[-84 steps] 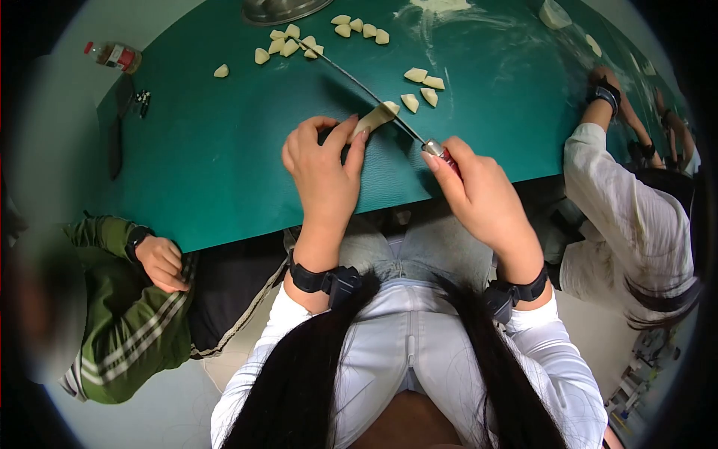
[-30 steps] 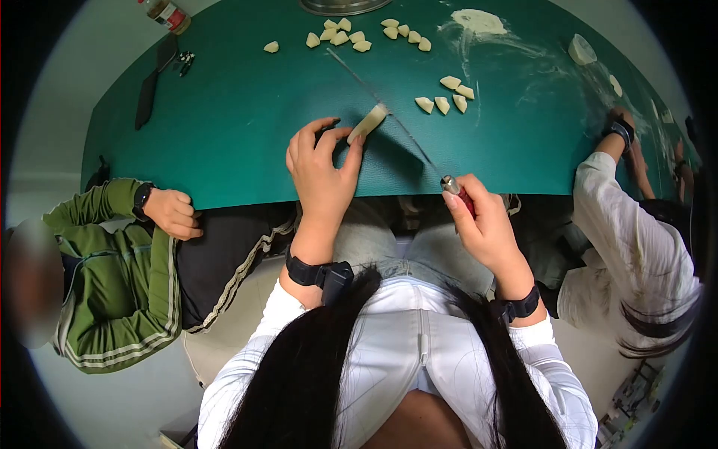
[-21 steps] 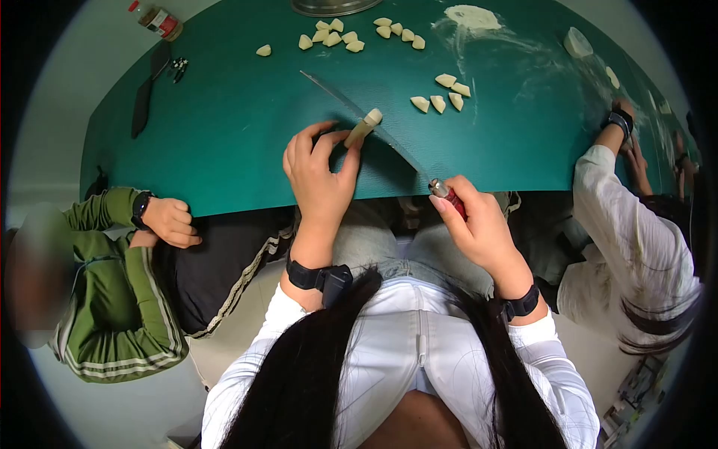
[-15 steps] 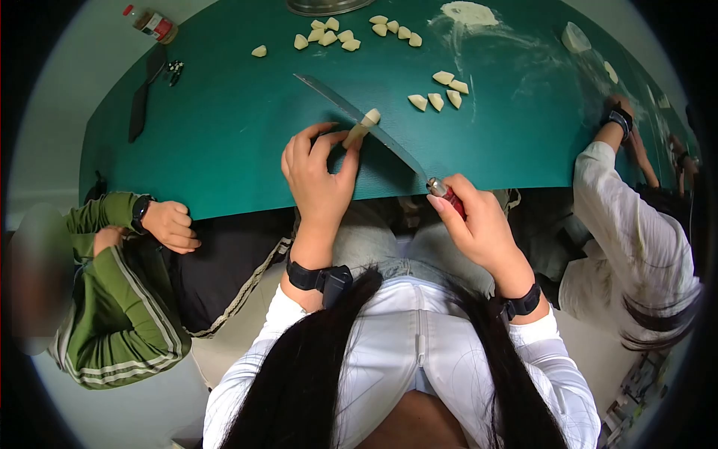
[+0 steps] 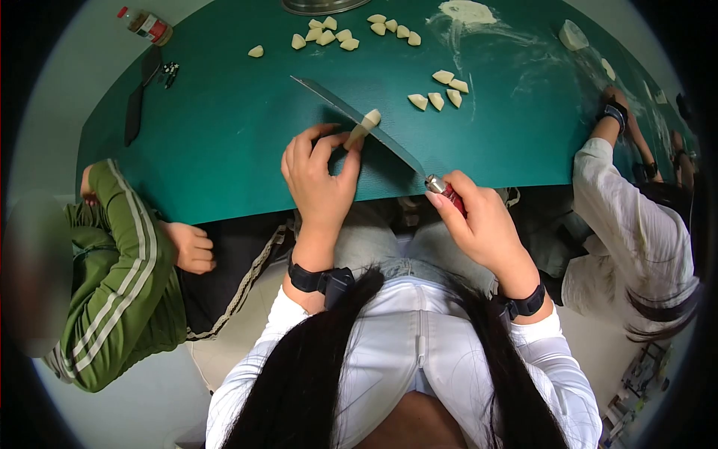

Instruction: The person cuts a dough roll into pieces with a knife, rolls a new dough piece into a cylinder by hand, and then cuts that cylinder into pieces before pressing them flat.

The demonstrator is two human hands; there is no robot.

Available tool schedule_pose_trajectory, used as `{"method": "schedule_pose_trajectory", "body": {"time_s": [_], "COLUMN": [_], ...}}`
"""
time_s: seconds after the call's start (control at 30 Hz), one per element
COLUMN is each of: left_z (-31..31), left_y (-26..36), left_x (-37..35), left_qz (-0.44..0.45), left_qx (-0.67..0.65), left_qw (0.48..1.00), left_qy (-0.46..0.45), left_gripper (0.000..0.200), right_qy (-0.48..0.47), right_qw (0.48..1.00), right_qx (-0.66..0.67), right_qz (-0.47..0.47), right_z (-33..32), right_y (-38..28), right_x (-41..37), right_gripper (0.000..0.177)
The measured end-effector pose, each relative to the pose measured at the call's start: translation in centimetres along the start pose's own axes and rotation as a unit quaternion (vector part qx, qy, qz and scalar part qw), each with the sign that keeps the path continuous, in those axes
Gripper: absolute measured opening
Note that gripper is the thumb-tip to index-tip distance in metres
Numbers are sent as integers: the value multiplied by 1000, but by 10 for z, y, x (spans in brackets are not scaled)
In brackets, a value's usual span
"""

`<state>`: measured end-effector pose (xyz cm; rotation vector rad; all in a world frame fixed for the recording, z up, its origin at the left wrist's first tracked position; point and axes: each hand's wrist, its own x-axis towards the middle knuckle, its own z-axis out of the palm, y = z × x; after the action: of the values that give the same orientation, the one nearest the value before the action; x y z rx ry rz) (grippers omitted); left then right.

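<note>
My right hand (image 5: 482, 221) is closed around the red handle of a long knife (image 5: 400, 151). Its blade slants up to the left and lies across a short roll of pale dough (image 5: 371, 118). Low on that roll, the fingertips of my left hand (image 5: 320, 166) pinch its near end, just left of the blade. Part of the dough is hidden behind the blade and my fingers. Beyond the knife lie several cut dough pieces (image 5: 326, 37), and another small group of dough pieces (image 5: 454, 87) sits to the right.
A green table (image 5: 217, 135) spans the view. At the back are loose flour (image 5: 467, 12), a metal bowl's edge (image 5: 325, 7) and a jar (image 5: 146, 26). A person in a green sleeve (image 5: 120, 277) sits left; another in a white sleeve (image 5: 636, 194) works right.
The person on the left has raised one forearm toward the table edge and shifted the other hand. My hands, the knife and the dough roll stay almost in place.
</note>
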<state>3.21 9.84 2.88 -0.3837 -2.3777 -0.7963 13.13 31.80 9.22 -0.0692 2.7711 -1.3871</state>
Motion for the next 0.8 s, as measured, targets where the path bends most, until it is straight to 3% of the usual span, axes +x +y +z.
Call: {"method": "schedule_pose_trajectory", "body": {"time_s": [0.33,0.63,0.8], "left_z": [1,-4,-5], "left_y": [-1,1,2], "left_x": [-2,-1,1], "left_qz": [-30,-34,-32], "left_qx": [-19,-4,1], "left_qw": [999,999,999], "left_qy": [-14,-35,-40], "left_gripper": [16,17,18], "right_qy": [-28,-126,-103], "right_qw": [998,980,991], "right_qx": [-21,-135,-64], "right_qz": [53,81,58], "right_z": [-13,-29,-35], "right_y": [-21,-44,-30], "right_x": [11,34,44], "right_gripper": [34,43,40]}}
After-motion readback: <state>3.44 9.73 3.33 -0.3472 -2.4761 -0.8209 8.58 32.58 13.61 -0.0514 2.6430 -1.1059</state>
